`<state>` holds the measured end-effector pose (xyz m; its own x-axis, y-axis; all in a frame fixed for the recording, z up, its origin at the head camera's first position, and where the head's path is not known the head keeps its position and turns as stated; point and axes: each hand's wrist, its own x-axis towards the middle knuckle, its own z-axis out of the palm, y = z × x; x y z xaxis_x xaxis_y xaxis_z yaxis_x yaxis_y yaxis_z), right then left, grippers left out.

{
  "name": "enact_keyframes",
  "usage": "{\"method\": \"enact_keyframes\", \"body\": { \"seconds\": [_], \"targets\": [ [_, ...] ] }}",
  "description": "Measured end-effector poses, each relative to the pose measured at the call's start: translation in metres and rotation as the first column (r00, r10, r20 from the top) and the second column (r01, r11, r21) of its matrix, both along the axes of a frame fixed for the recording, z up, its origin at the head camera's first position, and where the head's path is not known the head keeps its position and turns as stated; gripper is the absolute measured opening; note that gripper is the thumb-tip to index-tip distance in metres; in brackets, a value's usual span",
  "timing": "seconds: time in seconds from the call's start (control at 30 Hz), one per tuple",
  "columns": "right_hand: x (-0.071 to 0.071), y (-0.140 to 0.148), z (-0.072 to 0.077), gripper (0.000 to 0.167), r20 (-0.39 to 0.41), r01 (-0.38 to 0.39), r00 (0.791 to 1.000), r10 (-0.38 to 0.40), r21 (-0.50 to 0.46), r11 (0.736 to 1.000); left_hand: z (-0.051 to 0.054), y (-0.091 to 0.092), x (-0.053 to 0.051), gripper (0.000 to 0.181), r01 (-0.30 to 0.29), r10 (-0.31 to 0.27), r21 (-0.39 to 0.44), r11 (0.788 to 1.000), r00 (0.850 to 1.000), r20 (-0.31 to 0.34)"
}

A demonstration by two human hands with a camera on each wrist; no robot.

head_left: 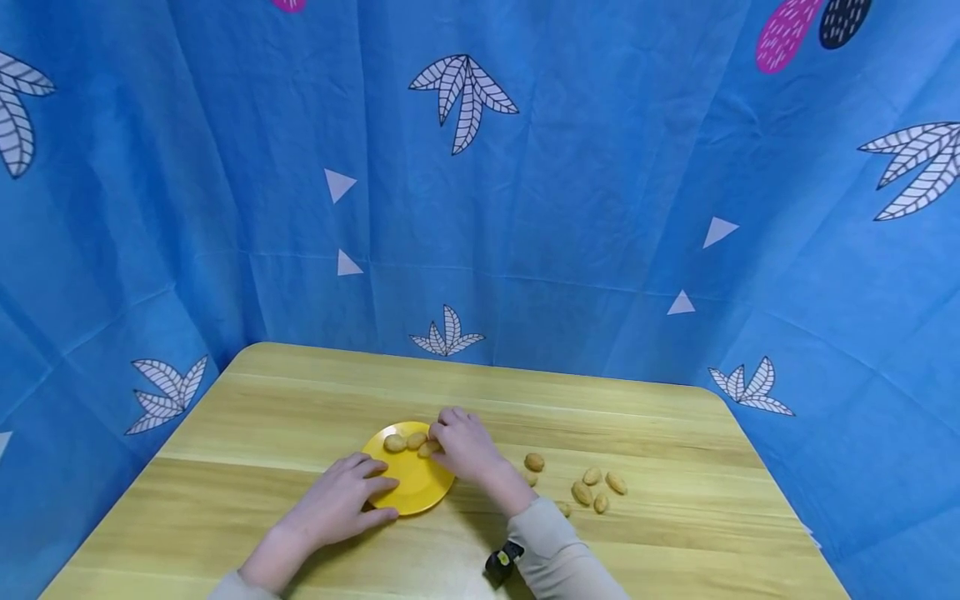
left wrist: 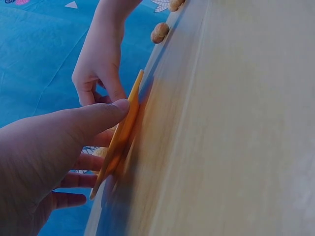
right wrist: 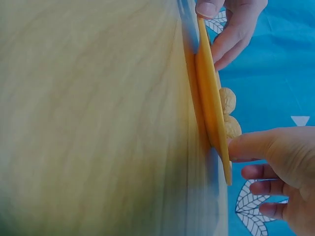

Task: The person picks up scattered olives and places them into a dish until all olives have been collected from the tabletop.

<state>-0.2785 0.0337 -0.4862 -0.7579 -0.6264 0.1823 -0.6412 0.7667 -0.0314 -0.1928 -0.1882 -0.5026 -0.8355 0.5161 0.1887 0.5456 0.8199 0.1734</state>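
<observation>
A yellow plate lies on the table with walnuts on its far part, among them one walnut near the rim and another beside it. My left hand rests at the plate's left side, fingers spread over it and the thumb touching the rim. At the plate's far right, my right hand pinches a walnut low over the surface. In the right wrist view that walnut is mostly hidden behind the thumb, with the plate seen edge-on.
Several loose walnuts lie on the wooden table to the right of the plate, some partly behind the right forearm. A small black device is at the right wrist. A blue patterned curtain hangs around the table.
</observation>
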Motion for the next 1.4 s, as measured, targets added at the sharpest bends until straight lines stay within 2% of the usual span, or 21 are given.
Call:
{"method": "enact_keyframes", "body": {
  "seconds": [0.3, 0.63, 0.8, 1.03, 1.17, 1.4],
  "targets": [
    [0.001, 0.001, -0.001, 0.022, -0.028, 0.008, 1.0, -0.008, -0.015, 1.0, 0.001, 0.0, 0.001, 0.042, -0.001, 0.001, 0.002, 1.0, 1.0, 0.008],
    [0.008, 0.016, 0.019, 0.026, -0.033, 0.002, 0.999, -0.004, -0.058, 0.998, 0.0, -0.001, 0.0, 0.042, -0.002, 0.002, 0.001, 1.0, 1.0, 0.001],
    [0.012, 0.03, 0.027, 0.025, -0.033, -0.013, 0.999, 0.009, -0.135, 0.991, -0.002, 0.0, 0.001, 0.043, -0.01, 0.01, -0.001, 1.0, 1.0, 0.005],
    [0.019, 0.058, 0.037, 0.025, -0.073, -0.018, 0.997, 0.002, -0.212, 0.977, -0.002, -0.001, 0.001, 0.043, -0.01, 0.01, 0.003, 1.0, 1.0, 0.019],
    [0.025, 0.076, 0.042, 0.025, -0.087, 0.011, 0.996, -0.033, -0.245, 0.97, -0.001, -0.001, 0.0, 0.043, -0.009, 0.009, 0.003, 1.0, 1.0, 0.026],
    [0.036, 0.106, 0.04, 0.027, -0.073, 0.07, 0.993, -0.098, -0.316, 0.946, -0.001, -0.001, 0.001, 0.043, -0.007, 0.007, 0.006, 1.0, 1.0, 0.023]
  ]
}}
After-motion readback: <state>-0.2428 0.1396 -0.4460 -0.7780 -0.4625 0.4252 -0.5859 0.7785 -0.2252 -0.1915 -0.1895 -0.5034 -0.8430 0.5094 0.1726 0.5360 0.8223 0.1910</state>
